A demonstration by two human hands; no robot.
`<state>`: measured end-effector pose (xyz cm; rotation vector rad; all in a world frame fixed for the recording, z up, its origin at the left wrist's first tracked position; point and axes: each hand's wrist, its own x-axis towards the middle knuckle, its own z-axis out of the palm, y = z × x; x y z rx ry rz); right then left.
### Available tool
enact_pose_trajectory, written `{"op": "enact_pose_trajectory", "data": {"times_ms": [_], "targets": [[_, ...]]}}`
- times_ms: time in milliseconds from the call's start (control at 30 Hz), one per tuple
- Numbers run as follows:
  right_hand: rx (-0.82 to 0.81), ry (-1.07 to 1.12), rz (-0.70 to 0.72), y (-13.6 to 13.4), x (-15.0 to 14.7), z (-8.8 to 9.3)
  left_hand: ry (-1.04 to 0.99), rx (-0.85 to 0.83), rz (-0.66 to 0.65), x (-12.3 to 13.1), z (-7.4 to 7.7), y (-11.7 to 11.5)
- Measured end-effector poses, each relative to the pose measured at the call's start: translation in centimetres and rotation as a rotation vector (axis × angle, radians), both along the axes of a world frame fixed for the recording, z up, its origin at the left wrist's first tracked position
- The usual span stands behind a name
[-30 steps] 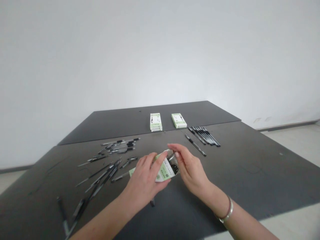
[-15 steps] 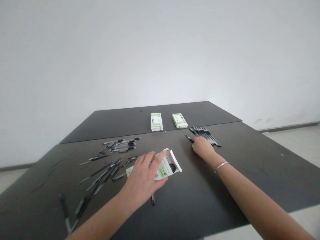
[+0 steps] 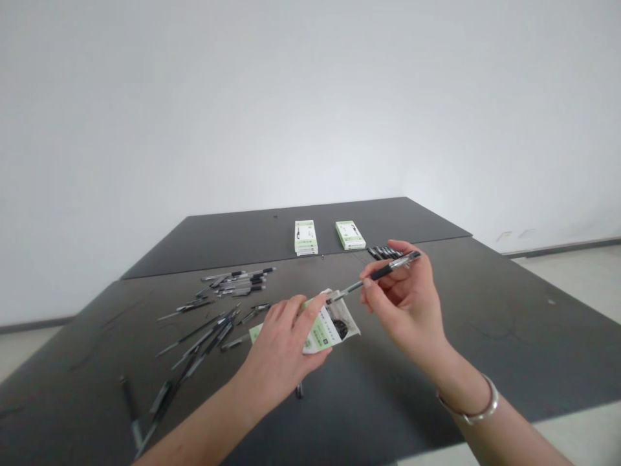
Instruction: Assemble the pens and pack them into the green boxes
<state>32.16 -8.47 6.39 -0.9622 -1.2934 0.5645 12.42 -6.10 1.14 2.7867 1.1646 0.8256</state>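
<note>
My left hand [image 3: 286, 343] is wrapped over a small white and green pen box [image 3: 323, 331], holding it tilted with its open end facing right. Dark pen ends show inside the opening. Between the thumb and fingers of my right hand [image 3: 407, 301] is a black and clear gel pen [image 3: 381, 274], slanting down to the left. The pen's tip is at the upper edge of the box opening; I cannot tell how far in it reaches. Partly hidden behind my right hand lies a row of pens [image 3: 383, 252].
Loose pens [image 3: 237, 281] lie scattered on the left of the dark table [image 3: 504, 310], with more pens [image 3: 206, 343] nearer to me. Farther back are a stack of pen boxes [image 3: 305, 237] and another pen box [image 3: 350, 235]. A pale wall stands behind.
My right hand has lifted a pen away from the row at the right and brought it to the box's open end. My left hand still holds the box, nearly unmoved.
</note>
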Motion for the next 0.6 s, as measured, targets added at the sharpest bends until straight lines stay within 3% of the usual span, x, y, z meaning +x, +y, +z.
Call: {"op": "enact_pose_trajectory", "data": {"times_ms": [167,267,433,600], "targets": [[-0.067,-0.074,0.09,0.0,-0.8,-1.8,-0.034,0.036,-0.01,0.1,0.3,-0.6],[-0.073,-0.305,0.1,-0.3,-1.1,-2.3,-0.038,0.068,0.0,0.1,0.2,-0.7],[0.1,-0.683,0.032,-0.6,-1.1,-2.1,-0.044,0.09,0.011,-0.1,0.1,-0.7],[0.136,-0.618,-0.04,-1.5,-0.2,-1.5,-0.093,0.058,0.011,-0.4,0.6,-0.9]]}}
